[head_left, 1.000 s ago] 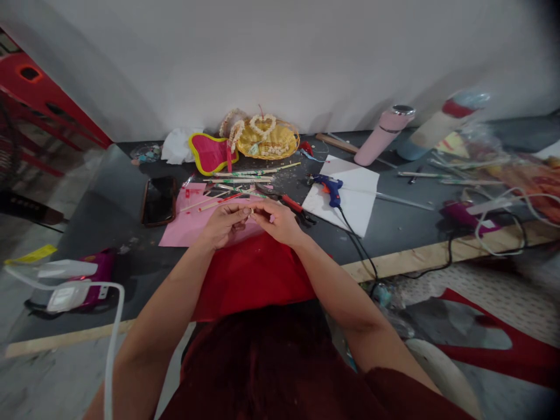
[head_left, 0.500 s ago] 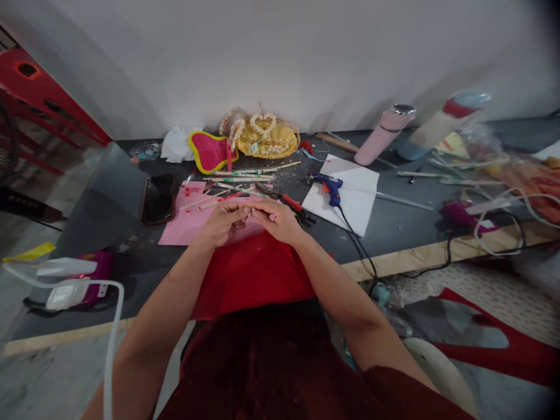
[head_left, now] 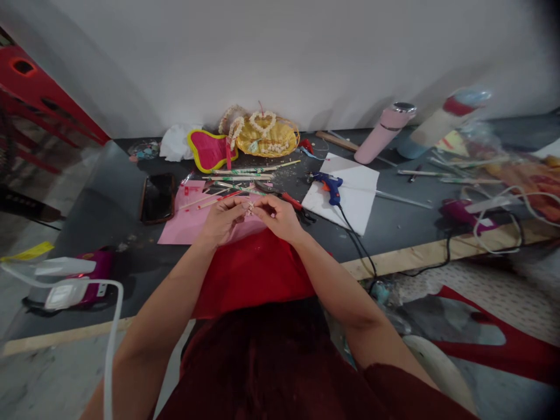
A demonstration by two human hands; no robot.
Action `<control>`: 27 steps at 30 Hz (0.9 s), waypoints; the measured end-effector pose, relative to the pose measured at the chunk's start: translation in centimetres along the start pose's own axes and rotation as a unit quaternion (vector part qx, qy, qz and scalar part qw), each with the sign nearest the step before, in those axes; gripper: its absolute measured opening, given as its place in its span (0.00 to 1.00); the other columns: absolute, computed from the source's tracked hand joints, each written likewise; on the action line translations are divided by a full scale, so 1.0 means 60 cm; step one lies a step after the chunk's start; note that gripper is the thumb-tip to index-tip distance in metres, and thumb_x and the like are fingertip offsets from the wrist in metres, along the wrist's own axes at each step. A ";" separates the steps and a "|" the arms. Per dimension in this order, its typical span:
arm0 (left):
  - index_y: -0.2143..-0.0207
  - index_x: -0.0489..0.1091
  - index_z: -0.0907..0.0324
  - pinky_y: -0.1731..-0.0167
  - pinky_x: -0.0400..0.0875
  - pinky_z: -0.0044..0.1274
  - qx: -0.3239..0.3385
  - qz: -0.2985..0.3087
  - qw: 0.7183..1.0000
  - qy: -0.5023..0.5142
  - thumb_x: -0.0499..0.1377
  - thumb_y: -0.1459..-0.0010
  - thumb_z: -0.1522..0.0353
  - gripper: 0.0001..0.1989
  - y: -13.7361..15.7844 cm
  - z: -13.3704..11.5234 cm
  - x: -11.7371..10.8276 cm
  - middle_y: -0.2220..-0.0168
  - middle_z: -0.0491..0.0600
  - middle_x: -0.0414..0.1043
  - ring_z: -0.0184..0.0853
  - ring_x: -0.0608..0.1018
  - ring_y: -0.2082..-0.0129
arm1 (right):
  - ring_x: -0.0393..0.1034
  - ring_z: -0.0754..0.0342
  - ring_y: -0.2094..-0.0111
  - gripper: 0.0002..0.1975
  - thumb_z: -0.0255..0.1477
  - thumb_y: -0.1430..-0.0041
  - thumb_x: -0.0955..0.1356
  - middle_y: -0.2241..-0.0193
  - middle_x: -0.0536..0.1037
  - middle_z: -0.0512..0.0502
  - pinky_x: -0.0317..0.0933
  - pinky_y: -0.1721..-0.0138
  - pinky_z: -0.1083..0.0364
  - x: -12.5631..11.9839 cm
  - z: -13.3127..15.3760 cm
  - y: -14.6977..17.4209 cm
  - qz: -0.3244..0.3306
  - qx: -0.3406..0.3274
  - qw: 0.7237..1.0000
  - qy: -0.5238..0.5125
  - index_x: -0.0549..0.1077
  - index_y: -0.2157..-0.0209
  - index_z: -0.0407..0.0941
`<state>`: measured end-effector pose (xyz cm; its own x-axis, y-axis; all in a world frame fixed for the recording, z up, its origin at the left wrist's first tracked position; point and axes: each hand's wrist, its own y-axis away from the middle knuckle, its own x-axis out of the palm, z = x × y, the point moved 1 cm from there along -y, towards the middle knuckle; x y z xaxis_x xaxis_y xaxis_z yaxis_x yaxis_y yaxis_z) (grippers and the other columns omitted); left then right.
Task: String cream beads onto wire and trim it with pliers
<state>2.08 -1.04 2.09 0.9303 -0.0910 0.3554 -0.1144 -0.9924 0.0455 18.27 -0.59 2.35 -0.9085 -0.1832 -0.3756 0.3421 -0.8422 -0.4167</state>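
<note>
Between my fingertips is a small pale, knobbly piece (head_left: pixel 251 208), too small to name exactly. My left hand (head_left: pixel 225 220) pinches it from one side, and my right hand (head_left: pixel 279 219) pinches it from the other. Both hands are above a pink sheet (head_left: pixel 177 227) and the red cloth (head_left: pixel 258 274) at the table's front edge. Just beyond them lie several patterned paper-wrapped sticks (head_left: pixel 242 178) and red-handled pliers (head_left: pixel 292 202), partly covered by my right hand. A yellow wicker basket (head_left: pixel 286 150) farther back holds pale beaded heart-shaped loops (head_left: pixel 263 133) and loose pale bits.
A blue glue gun (head_left: pixel 330 185) rests on a white sheet (head_left: pixel 363 201), its cord running over the front edge. A phone (head_left: pixel 158 198) lies left. A pink bottle (head_left: pixel 382 135), a larger bottle (head_left: pixel 440 131) and power strips (head_left: pixel 83 283) stand around.
My fingers have parted slightly, and the small pale piece between them shows more clearly. Everything on the table stays in place.
</note>
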 end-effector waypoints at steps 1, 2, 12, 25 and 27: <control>0.75 0.75 0.61 0.81 0.56 0.18 0.012 -0.004 1.000 -0.007 0.69 0.58 0.65 0.10 0.000 0.001 0.000 0.80 0.42 0.66 0.22 0.64 0.81 | 0.64 0.57 0.71 0.10 0.37 0.40 0.65 0.70 0.73 0.48 0.60 0.68 0.56 0.000 0.000 0.000 -0.001 0.001 1.000 0.000 0.72 0.66 0.45; 0.75 0.75 0.60 0.80 0.56 0.18 0.023 -0.007 1.000 -0.016 0.69 0.58 0.65 0.10 -0.001 0.002 0.000 0.80 0.42 0.67 0.22 0.63 0.81 | 0.64 0.57 0.71 0.10 0.38 0.40 0.65 0.70 0.73 0.49 0.60 0.67 0.56 0.000 0.000 -0.001 -0.002 0.001 1.000 -0.003 0.71 0.66 0.45; 0.71 0.76 0.60 0.70 0.67 0.21 0.132 0.004 0.973 -0.188 0.65 0.52 0.65 0.08 0.008 -0.005 0.005 0.73 0.46 0.75 0.28 0.72 0.73 | 0.61 0.58 0.72 0.11 0.37 0.41 0.65 0.74 0.70 0.51 0.56 0.70 0.57 -0.002 -0.003 -0.003 0.015 0.027 0.998 -0.046 0.71 0.70 0.45; 0.72 0.74 0.61 0.77 0.61 0.19 0.070 0.076 0.988 -0.114 0.64 0.49 0.59 0.13 0.001 0.003 -0.007 0.76 0.46 0.70 0.25 0.67 0.78 | 0.56 0.62 0.78 0.15 0.41 0.43 0.67 0.78 0.66 0.54 0.50 0.77 0.60 -0.006 -0.003 -0.004 0.089 0.079 0.977 -0.176 0.70 0.71 0.43; 0.72 0.74 0.61 0.78 0.61 0.19 0.059 0.089 0.988 -0.109 0.64 0.49 0.59 0.14 -0.001 0.005 -0.010 0.76 0.47 0.71 0.25 0.67 0.79 | 0.55 0.62 0.78 0.15 0.42 0.43 0.67 0.79 0.65 0.55 0.50 0.77 0.60 -0.006 -0.003 -0.004 0.097 0.082 0.978 -0.164 0.70 0.71 0.43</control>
<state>1.63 -0.97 1.60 0.9538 -0.2672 0.1376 -0.2529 -0.9609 -0.1131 18.56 -0.22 2.44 -0.8680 -0.4773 -0.1372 0.4965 -0.8409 -0.2155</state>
